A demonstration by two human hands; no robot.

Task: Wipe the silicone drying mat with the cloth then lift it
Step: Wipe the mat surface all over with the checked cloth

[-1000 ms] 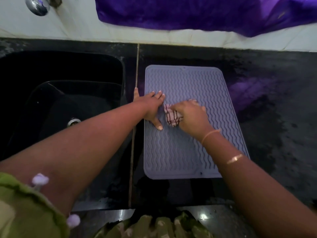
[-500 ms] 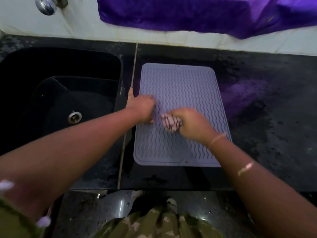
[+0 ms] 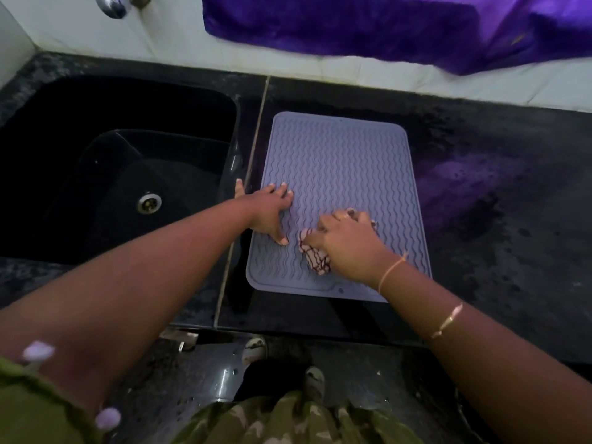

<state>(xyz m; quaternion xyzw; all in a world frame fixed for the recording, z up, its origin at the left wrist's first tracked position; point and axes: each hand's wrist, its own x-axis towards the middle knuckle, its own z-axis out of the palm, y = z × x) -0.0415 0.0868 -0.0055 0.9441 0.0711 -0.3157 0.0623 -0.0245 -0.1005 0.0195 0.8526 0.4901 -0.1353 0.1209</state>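
We find the silicone drying mat lying flat on the black countertop, just at 3 o'clock of the sink, its long axis running from 12 to 6 o'clock; our left hand lies spread on the mat's 9 o'clock edge, fingers straight, one fingertip over the rim onto the stone, holding nothing and pinning the mat down; our right hand curls its fingers over the bunched striped cloth, pressing it on the wavy ribs toward the mat's 5 o'clock corner, just at 3 o'clock of the left thumb; we judge the wiping unfinished, with the half toward 12 o'clock open for strokes along the long axis; for the lift, the left hand is nearer the 9 o'clock edge and the right nearer the 6 o'clock edge, which sits close to the counter's front lip; bare stone lies at 3 o'clock, the sink's drop at 9 o'clock, and a purple towel hangs at 12 o'clock, well apart.
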